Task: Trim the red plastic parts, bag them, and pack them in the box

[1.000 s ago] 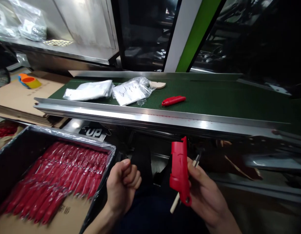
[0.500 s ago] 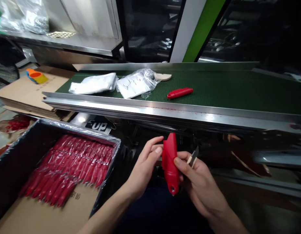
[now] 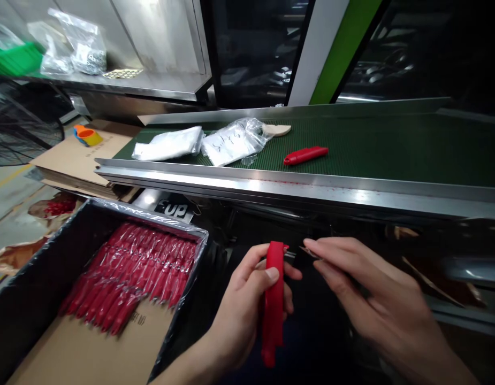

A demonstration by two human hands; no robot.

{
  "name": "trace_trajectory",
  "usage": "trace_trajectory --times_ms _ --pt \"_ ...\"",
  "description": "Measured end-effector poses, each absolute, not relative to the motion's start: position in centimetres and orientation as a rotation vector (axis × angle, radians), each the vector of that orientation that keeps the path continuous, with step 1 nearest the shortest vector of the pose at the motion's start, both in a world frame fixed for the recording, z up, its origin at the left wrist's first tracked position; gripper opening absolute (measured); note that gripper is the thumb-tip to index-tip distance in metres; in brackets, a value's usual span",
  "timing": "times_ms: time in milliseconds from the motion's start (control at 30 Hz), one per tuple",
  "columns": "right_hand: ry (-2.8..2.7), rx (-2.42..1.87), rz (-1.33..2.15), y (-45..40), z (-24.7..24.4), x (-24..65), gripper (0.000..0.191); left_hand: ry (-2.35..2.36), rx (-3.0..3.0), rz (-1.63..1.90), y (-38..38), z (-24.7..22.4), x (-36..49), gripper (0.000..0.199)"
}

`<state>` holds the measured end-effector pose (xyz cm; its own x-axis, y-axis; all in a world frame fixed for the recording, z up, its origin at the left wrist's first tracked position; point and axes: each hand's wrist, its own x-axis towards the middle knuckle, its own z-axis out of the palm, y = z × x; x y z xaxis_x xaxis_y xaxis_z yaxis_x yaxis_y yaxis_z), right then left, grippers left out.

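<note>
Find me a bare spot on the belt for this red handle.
For the red handle in the left hand: the green belt is bare right of the red case. Left of that it is crowded: a white bag, a labelled plastic bag and a beige piece.

Green conveyor belt (image 3: 375,144): plastic bags (image 3: 235,141), red knife (image 3: 305,155)

We now hold the red plastic knife handle (image 3: 274,305) in our left hand (image 3: 243,315), while our right hand (image 3: 375,289) has drawn the thin metal blade (image 3: 310,252) apart to the right.
</note>
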<state>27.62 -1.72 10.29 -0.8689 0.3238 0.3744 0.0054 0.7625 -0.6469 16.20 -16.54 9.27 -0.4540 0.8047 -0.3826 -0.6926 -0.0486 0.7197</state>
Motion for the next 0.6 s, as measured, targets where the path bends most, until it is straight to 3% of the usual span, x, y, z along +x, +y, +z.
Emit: trace_trajectory --times_ms 100,300,600 --pt "-2.541 -0.004 0.709 -1.3 11.1 27.4 0.051 1.106 0.175 1.743 -16.9 9.6 16.5 0.025" --pt "-2.596 0.027 0.412 -1.5 11.9 27.2 0.04 1.075 0.18 1.768 -17.4 9.5 17.1 0.021" --pt "-2.626 -0.032 0.379 -1.5 11.7 27.5 0.035 1.032 0.215 1.774 -17.5 9.3 17.2 0.019"
